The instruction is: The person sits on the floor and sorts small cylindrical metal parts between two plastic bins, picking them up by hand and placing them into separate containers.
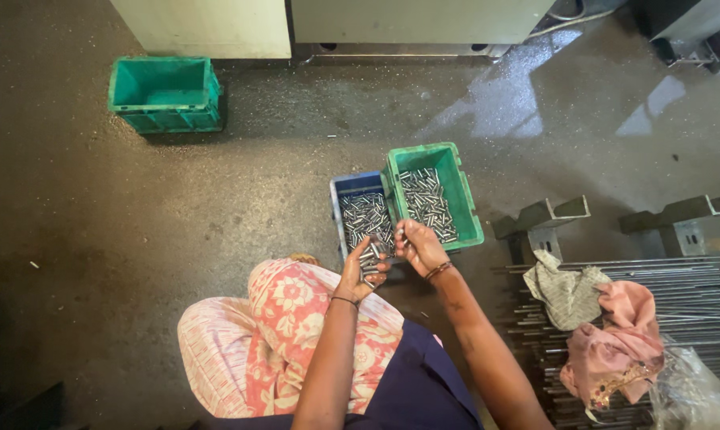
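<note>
My left hand (361, 271) is cupped around a bunch of small shiny metal pins (369, 259), just over the near end of a blue bin (346, 185) holding many such pins. My right hand (418, 245) pinches one or two pins at its fingertips, close to my left hand and over the near edge of a green bin (458, 187) that also holds pins. The two bins stand side by side on the floor in front of my knees.
A second green bin (165, 92) stands empty at the far left near a pale cabinet. To my right, long metal rods (678, 279) lie on steel supports, with crumpled cloths (606, 326) and a plastic bag (694, 394) on them. The concrete floor is wet at the upper right.
</note>
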